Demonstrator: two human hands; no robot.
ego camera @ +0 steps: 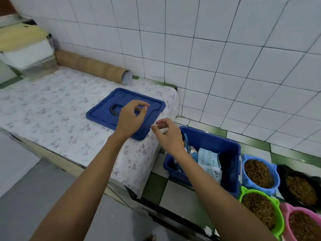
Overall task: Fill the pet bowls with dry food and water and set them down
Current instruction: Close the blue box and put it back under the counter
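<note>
Currently both hands, left hand (132, 115) and right hand (166, 134), hover loosely curled, empty; careless reach risks knocking blue lid (121, 108) onto filled bowls (258, 173).

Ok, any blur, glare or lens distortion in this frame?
Head view: tile lines on the wall bow, wide-angle distortion; the far-left corner is smeared, the blue lid and blue bowl sharp enough; light is soft and even, no glare.

Four kibble-filled pet bowls (260, 173) are seen on a tiled floor (182, 200).
Both hands, left hand (132, 117) and right hand (166, 133), are held empty over a blue lid (104, 112).
</note>
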